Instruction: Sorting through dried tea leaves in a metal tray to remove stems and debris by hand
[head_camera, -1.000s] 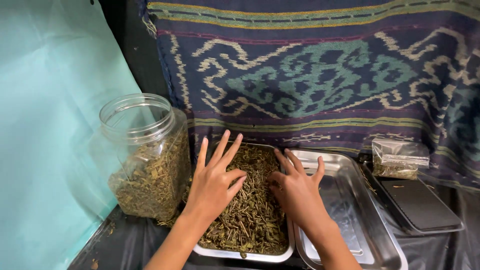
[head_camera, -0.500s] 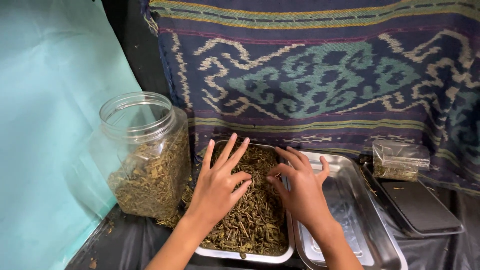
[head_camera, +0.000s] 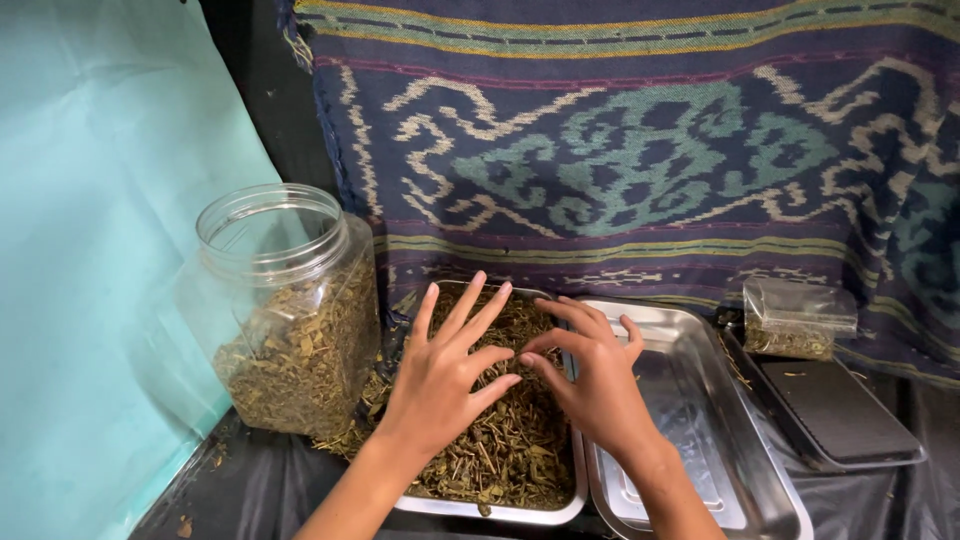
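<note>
A steel tray (head_camera: 500, 512) in front of me is heaped with dried, brownish-green herb bits (head_camera: 505, 450). My left hand (head_camera: 445, 375) lies flat on the herbs with its fingers spread, pointing away from me. My right hand (head_camera: 590, 375) rests on the heap's right side, fingers apart and slightly curled, their tips close to the left hand's fingertips. Neither hand grips anything that I can see.
A clear, lidless plastic jar (head_camera: 285, 310), partly full of the same dried herbs, stands left of the tray. An empty steel tray (head_camera: 735, 440) lies to the right. Farther right sit a dark flat scale (head_camera: 835, 410) and a small clear bag of herbs (head_camera: 798, 320). Patterned woven cloth (head_camera: 650, 150) hangs behind.
Both hands have slid away from me across the herbs and drawn together, and the right hand's fingers have curled inward toward the left hand.
</note>
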